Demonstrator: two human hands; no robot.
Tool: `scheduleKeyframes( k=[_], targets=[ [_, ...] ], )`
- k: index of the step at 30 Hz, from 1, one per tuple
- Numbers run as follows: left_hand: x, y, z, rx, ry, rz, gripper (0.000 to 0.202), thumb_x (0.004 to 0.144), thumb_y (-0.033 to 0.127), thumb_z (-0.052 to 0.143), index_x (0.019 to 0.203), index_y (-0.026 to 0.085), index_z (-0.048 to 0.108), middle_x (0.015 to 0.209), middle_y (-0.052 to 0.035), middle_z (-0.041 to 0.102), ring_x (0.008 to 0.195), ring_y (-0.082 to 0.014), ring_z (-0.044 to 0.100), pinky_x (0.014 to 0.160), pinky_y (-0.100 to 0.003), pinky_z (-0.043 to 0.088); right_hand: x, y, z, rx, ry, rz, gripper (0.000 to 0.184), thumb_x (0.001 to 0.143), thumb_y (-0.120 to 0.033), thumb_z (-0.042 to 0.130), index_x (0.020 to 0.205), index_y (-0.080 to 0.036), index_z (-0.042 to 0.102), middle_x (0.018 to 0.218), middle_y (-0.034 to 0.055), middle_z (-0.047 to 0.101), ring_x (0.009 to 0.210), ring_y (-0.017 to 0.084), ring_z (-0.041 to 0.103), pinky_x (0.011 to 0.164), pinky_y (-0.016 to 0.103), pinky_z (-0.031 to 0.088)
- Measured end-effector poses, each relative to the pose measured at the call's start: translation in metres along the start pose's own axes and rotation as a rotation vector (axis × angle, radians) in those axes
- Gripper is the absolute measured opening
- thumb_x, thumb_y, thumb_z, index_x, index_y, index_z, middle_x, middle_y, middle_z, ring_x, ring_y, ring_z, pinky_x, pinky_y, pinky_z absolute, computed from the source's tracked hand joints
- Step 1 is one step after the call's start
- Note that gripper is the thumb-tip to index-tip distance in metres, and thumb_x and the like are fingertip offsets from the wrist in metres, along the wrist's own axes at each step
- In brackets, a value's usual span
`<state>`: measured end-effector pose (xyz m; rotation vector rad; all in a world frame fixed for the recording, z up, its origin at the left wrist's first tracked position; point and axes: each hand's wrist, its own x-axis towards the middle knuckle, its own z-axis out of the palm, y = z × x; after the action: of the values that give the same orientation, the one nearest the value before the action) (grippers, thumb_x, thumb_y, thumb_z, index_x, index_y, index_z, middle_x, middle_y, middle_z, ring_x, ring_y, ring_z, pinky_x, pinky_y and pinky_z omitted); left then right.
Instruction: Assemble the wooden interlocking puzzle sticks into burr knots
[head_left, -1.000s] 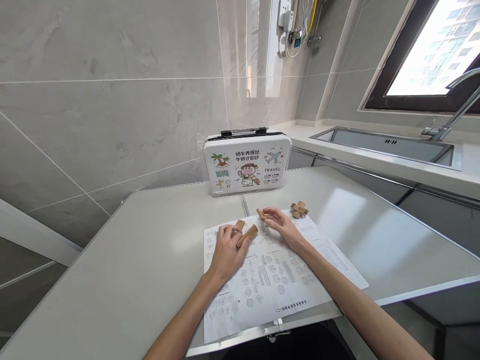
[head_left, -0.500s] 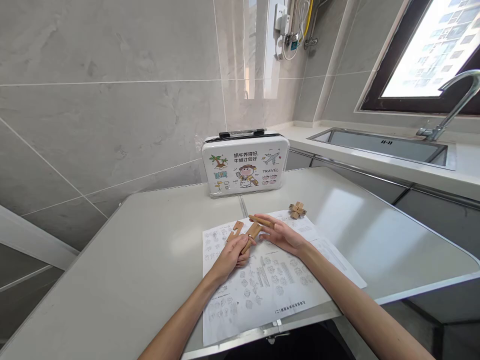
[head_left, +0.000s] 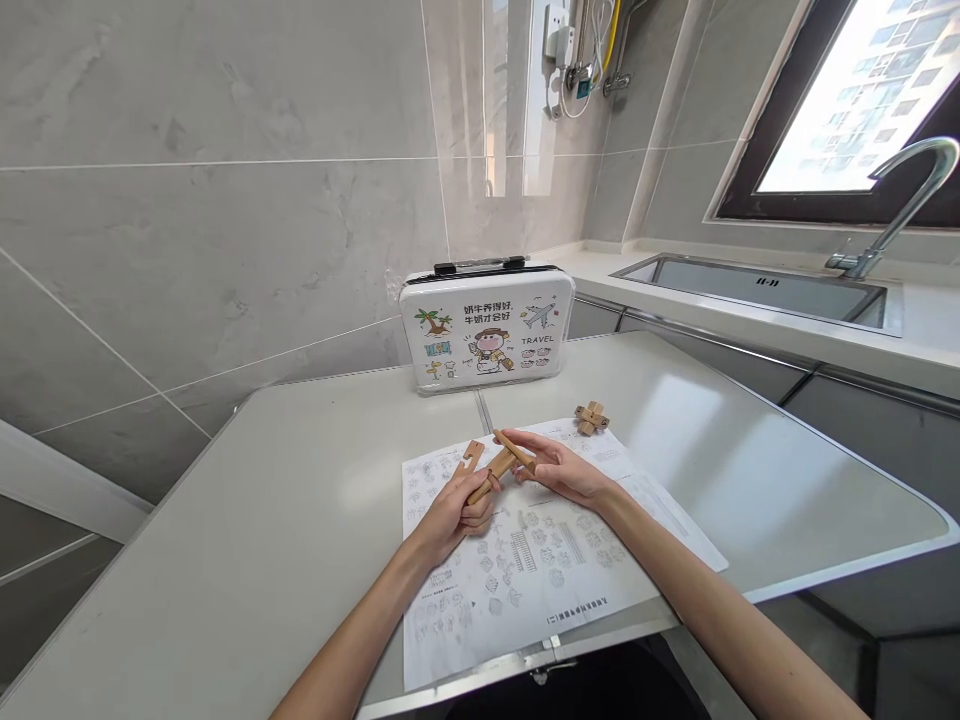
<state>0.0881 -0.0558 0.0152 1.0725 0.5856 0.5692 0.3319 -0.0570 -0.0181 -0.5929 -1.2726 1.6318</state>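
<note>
While both forearms stretched over the white table (head_left: 300,500), the left hand (head_left: 456,512) was curled closed around the lower end of a wooden bar (head_left: 495,468), which slanted up and to the right above the instruction sheet (head_left: 540,590). The right hand (head_left: 562,472) had its fingers mostly stretched flat, yet thumb and forefinger pinched a slimmer wooden stick (head_left: 514,447) that crossed the bar's upper end, the two pieces touching. A third, notched piece (head_left: 471,456) lay loose on the sheet just beside the bar. At the sheet's far corner sat an assembled wooden knot (head_left: 591,417), well apart from both hands. A printed tin case (head_left: 486,325) stood upright against the tiled wall, and a sink (head_left: 750,285) lay to the right.
</note>
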Motion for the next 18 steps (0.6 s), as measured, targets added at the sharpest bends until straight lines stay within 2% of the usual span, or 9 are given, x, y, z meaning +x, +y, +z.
scheduleKeyframes(
  k=[7, 15, 18],
  targets=[
    [-0.0005, 0.0002, -0.0011, -0.014, 0.002, -0.019, 0.037, 0.097, 0.054, 0.066, 0.089, 0.019, 0.057, 0.048, 0.0148, 0.022, 0.043, -0.0063, 0.01, 0.042, -0.02, 0.015, -0.0051, -0.0056, -0.0043, -0.054, 0.0, 0.041, 0.079, 0.076, -0.041, 0.094, 0.149, -0.033, 0.064, 0.156, 0.0077, 0.058, 0.115, 0.025, 0.065, 0.103, 0.038, 0.046],
    [-0.0029, 0.0012, -0.0011, -0.034, -0.018, -0.027, 0.034, 0.098, 0.051, 0.066, 0.09, 0.019, 0.057, 0.048, 0.015, 0.022, 0.044, -0.0063, 0.01, 0.042, -0.019, 0.017, -0.008, -0.0101, -0.0057, -0.09, -0.008, 0.063, 0.083, 0.076, -0.037, 0.095, 0.151, -0.029, 0.061, 0.127, 0.0078, 0.074, 0.106, 0.024, 0.067, 0.096, 0.037, 0.05],
    [-0.0025, 0.0004, -0.0019, -0.043, -0.028, -0.028, 0.036, 0.097, 0.053, 0.066, 0.09, 0.019, 0.057, 0.048, 0.0149, 0.022, 0.043, -0.0061, 0.01, 0.042, -0.019, 0.017, -0.0073, -0.0101, -0.0049, -0.081, -0.014, 0.056, 0.085, 0.075, -0.041, 0.095, 0.151, -0.029, 0.061, 0.135, 0.0088, 0.071, 0.105, 0.025, 0.067, 0.098, 0.038, 0.05]
  ],
)
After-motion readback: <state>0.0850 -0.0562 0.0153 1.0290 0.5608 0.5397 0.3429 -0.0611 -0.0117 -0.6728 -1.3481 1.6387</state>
